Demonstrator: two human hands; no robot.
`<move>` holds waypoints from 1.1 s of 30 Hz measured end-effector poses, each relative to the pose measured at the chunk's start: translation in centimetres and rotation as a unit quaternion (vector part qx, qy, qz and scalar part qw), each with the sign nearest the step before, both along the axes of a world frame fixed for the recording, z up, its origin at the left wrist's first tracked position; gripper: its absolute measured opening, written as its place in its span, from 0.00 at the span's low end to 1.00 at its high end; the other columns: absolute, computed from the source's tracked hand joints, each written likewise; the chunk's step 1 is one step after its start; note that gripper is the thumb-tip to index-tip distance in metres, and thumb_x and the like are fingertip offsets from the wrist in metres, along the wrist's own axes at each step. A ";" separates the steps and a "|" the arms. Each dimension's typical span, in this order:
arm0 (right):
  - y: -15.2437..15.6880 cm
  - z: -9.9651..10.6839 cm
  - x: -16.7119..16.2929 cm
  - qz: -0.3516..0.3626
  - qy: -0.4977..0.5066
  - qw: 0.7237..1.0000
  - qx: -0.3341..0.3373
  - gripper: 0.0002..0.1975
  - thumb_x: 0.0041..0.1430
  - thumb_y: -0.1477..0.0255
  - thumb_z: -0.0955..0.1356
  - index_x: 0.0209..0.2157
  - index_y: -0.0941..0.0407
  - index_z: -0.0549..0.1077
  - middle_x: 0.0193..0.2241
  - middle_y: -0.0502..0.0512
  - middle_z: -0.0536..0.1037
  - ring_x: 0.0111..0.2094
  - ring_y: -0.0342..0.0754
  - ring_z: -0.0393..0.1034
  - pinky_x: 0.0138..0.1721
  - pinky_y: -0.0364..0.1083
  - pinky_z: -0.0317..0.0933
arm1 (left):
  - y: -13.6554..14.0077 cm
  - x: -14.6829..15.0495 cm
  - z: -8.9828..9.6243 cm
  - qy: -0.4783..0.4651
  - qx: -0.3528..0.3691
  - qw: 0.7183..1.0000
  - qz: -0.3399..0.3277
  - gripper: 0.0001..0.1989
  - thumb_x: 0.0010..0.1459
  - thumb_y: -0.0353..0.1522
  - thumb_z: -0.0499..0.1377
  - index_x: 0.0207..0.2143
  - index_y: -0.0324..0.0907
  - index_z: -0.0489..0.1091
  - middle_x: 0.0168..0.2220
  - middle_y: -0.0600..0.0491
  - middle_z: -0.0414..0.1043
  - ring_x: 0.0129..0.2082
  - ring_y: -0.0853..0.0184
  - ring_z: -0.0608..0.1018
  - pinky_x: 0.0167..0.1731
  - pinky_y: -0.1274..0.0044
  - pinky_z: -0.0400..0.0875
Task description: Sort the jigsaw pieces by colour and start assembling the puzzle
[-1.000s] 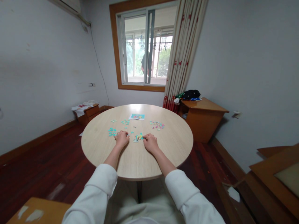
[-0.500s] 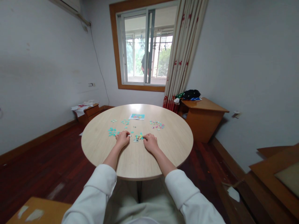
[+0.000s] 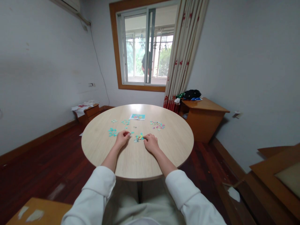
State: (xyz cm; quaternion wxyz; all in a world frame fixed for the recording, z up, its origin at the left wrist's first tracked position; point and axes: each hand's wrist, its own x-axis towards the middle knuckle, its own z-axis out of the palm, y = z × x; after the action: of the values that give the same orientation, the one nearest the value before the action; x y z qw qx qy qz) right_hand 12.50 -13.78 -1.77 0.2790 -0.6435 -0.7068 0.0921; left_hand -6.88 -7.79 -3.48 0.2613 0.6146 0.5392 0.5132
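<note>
Near the middle of a round pale wooden table (image 3: 140, 165), a small cluster of joined jigsaw puzzle pieces (image 3: 139, 137) in yellow, teal and white lies flat. My right hand (image 3: 151, 142) rests at its right side, fingers curled and tips gripping the cluster's edge. To the left of the cluster, my left hand (image 3: 122, 139) is closed in a pinch on a small pale puzzle piece (image 3: 130, 134), mostly hidden by the fingertips. Loose teal puzzle pieces (image 3: 112, 132) are spread just left of that hand.
A picture sheet (image 3: 137, 117) lies toward the table's far side. More loose pieces form groups at back left (image 3: 126, 122) and right (image 3: 157, 125). A wooden cabinet (image 3: 206, 107) with dark cloth (image 3: 192, 94) stands beyond the table's right edge. A person (image 3: 146, 63) shows through the window.
My left hand has shifted slightly, its pinching fingertips a little higher with the small piece. The right hand and the cluster stay almost in place.
</note>
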 end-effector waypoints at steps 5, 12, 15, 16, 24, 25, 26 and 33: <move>0.1 -0.1 0.0 0.002 0.004 1.000 0.004 0.14 0.57 0.75 0.62 0.41 0.54 0.76 0.43 0.55 0.74 0.46 0.48 0.64 0.44 0.46 0.51 | 0.0 -0.1 0.1 -0.048 0.001 0.999 0.010 0.07 0.40 0.34 0.60 0.23 0.39 0.72 0.22 0.52 0.73 0.25 0.67 0.73 0.30 0.74 0.69; 0.0 0.0 0.0 0.000 -0.001 1.000 -0.002 0.13 0.58 0.75 0.62 0.41 0.53 0.75 0.43 0.55 0.73 0.46 0.48 0.64 0.44 0.47 0.51 | -0.3 -0.1 0.5 -0.064 0.007 0.998 0.023 0.07 0.42 0.35 0.60 0.22 0.39 0.71 0.21 0.53 0.71 0.24 0.67 0.73 0.29 0.74 0.69; 0.0 0.0 0.0 0.000 0.004 1.000 0.000 0.13 0.57 0.75 0.62 0.41 0.53 0.76 0.43 0.55 0.74 0.46 0.48 0.64 0.44 0.46 0.51 | -0.4 -0.3 0.7 -0.059 0.018 0.998 0.026 0.06 0.44 0.34 0.58 0.21 0.39 0.69 0.22 0.54 0.71 0.26 0.68 0.73 0.32 0.74 0.69; 0.0 0.0 0.0 0.000 0.007 1.000 0.001 0.13 0.57 0.75 0.62 0.41 0.53 0.76 0.43 0.55 0.74 0.46 0.48 0.64 0.44 0.46 0.51 | -0.5 -0.3 0.8 -0.057 0.022 0.998 0.027 0.06 0.45 0.33 0.58 0.22 0.40 0.69 0.22 0.54 0.71 0.27 0.68 0.73 0.33 0.74 0.69; 0.1 -0.1 0.0 0.001 0.015 1.000 0.004 0.13 0.57 0.75 0.62 0.40 0.54 0.76 0.43 0.55 0.74 0.46 0.49 0.64 0.45 0.47 0.51 | -1.0 0.0 1.2 -0.179 -0.025 0.983 0.026 0.08 0.50 0.36 0.55 0.28 0.41 0.61 0.23 0.54 0.72 0.20 0.71 0.73 0.23 0.76 0.70; 0.1 -0.1 0.1 0.001 0.015 1.000 0.004 0.13 0.57 0.75 0.62 0.40 0.54 0.76 0.43 0.55 0.74 0.46 0.49 0.64 0.45 0.47 0.51 | -1.1 0.1 1.3 -0.183 -0.031 0.982 0.033 0.07 0.50 0.36 0.55 0.29 0.41 0.60 0.21 0.55 0.71 0.18 0.71 0.72 0.21 0.77 0.69; 0.1 -0.1 0.1 0.002 0.015 1.000 0.005 0.13 0.57 0.75 0.62 0.40 0.54 0.76 0.43 0.55 0.74 0.46 0.49 0.64 0.45 0.47 0.51 | -1.1 0.1 1.3 -0.183 -0.034 0.982 0.039 0.07 0.50 0.35 0.54 0.29 0.41 0.60 0.19 0.56 0.70 0.16 0.72 0.71 0.19 0.78 0.67; 0.0 0.0 0.0 0.003 0.016 1.000 0.005 0.14 0.57 0.75 0.62 0.40 0.54 0.76 0.43 0.55 0.74 0.45 0.49 0.64 0.44 0.47 0.51 | -1.2 -0.1 1.3 -0.170 -0.026 0.984 0.047 0.06 0.50 0.34 0.53 0.31 0.40 0.63 0.17 0.57 0.68 0.14 0.73 0.68 0.14 0.83 0.60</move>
State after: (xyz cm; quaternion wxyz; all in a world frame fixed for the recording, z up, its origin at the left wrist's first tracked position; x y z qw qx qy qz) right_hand 12.53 -13.78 -1.77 0.2929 -0.6385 -0.7047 0.0995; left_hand -6.96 -8.94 -2.13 0.3407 0.4854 0.5282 0.6077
